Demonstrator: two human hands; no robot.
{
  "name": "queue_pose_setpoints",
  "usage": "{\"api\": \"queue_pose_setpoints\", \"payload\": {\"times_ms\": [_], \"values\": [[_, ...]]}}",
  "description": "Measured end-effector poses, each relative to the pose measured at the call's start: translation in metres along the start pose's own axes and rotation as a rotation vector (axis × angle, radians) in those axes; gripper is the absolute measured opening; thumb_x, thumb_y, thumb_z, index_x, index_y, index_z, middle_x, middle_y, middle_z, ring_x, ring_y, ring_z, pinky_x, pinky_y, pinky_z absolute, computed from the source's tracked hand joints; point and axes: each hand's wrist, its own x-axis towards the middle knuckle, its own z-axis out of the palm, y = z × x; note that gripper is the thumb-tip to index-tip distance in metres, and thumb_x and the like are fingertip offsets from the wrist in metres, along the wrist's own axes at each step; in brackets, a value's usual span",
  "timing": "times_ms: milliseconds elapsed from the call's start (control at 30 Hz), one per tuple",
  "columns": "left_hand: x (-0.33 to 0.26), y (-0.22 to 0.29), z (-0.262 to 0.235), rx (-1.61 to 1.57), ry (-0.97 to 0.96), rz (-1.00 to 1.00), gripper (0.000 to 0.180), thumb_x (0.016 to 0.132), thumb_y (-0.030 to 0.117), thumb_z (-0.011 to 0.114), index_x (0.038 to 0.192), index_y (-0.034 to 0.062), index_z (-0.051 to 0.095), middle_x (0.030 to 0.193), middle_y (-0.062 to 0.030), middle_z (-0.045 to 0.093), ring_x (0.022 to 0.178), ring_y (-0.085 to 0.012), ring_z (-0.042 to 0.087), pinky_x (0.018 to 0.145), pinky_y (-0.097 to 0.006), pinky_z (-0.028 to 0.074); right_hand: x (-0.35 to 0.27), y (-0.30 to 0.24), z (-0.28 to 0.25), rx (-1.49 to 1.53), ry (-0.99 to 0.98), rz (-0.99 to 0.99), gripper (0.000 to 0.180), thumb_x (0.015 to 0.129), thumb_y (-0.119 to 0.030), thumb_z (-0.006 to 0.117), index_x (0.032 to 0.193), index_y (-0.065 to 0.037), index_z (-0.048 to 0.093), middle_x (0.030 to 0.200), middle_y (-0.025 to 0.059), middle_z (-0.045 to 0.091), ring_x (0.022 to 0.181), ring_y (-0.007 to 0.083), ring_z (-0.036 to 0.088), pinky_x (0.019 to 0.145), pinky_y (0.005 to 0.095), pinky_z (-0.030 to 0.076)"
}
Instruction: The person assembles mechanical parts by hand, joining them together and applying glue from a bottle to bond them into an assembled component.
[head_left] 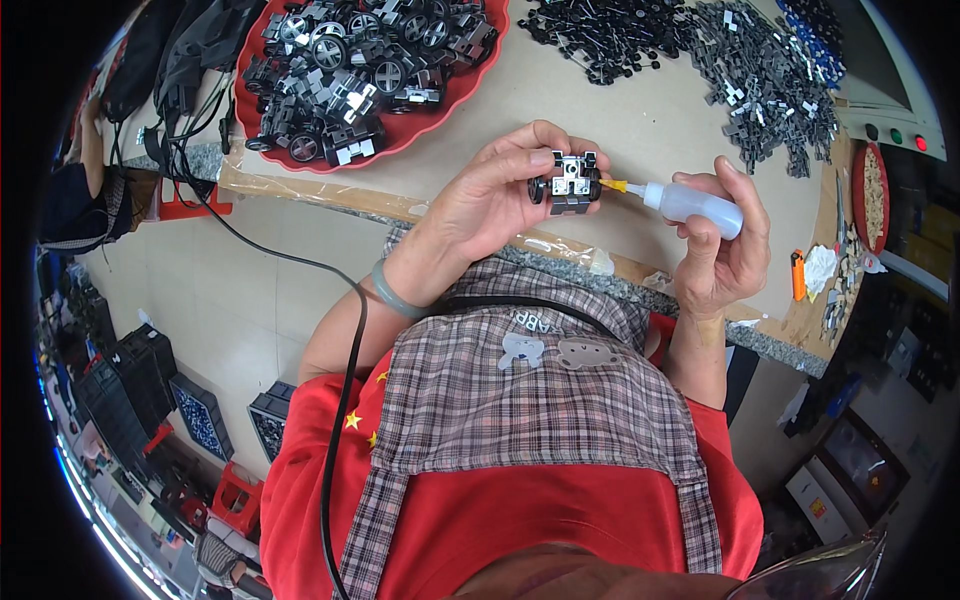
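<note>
My left hand (485, 195) is closed around a small black and silver toy car chassis (571, 187), with the thumb at its left edge and fingers behind it. A black wheel shows on its left side. In my right hand (722, 255) is a translucent squeeze bottle (708, 208), lying nearly level between thumb and fingers. Its thin yellow nozzle (617, 186) points left at the right side of the chassis, at or very near the wheel there. Whether the tip touches, and whether liquid comes out, is too small to tell.
A red scalloped basin (476, 92) heaped with wheeled chassis stands at the back left. Piles of black axle-like pieces (612, 40) and grey parts (765, 85) lie farther back. An orange tool (798, 275) lies at the right. A black cable (290, 260) crosses near my left arm.
</note>
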Motion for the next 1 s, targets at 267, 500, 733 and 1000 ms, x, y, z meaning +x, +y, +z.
{"api": "queue_pose_setpoints", "payload": {"times_ms": [267,500,733,1000], "values": [[0.001,0.000,-0.001,0.062,0.010,0.000,0.022,0.087,0.023,0.055,0.100,0.0056,0.050,0.115,-0.0206,0.053,0.111,-0.0290,0.054,0.093,-0.044,0.050,0.000,0.003,-0.001,-0.096,-0.048,-0.101,0.047,0.085,-0.026,0.066,0.115,0.007,0.053,0.097,0.0184,0.065,0.074,0.0248,0.067,0.059,0.0300,0.054],[-0.001,0.000,0.000,0.060,0.013,-0.004,0.023,0.087,0.023,0.055,0.100,0.0050,0.050,0.115,-0.0211,0.053,0.112,-0.0296,0.054,0.093,-0.045,0.050,0.002,0.001,0.002,-0.134,-0.057,-0.165,0.049,0.083,-0.026,0.068,0.116,0.007,0.052,0.100,0.0184,0.064,0.074,0.0245,0.067,0.059,0.0299,0.054],[0.001,0.001,0.003,0.056,0.034,0.003,0.023,0.087,0.022,0.055,0.099,0.0039,0.049,0.115,-0.0212,0.052,0.110,-0.0300,0.055,0.094,-0.045,0.049,0.000,0.004,-0.007,0.067,-0.042,0.000,0.045,0.081,-0.019,0.072,0.113,0.005,0.052,0.095,0.0171,0.062,0.076,0.0231,0.065,0.061,0.0287,0.053],[-0.001,0.000,0.002,-0.003,0.021,-0.003,0.019,0.088,0.018,0.055,0.096,0.0020,0.050,0.112,-0.0218,0.054,0.106,-0.0309,0.057,0.090,-0.042,0.049,0.005,0.017,-0.012,0.229,-0.102,0.554,0.028,0.075,0.003,0.070,0.094,-0.002,0.050,0.100,0.0061,0.050,0.086,0.0115,0.055,0.076,0.0262,0.048]]}}
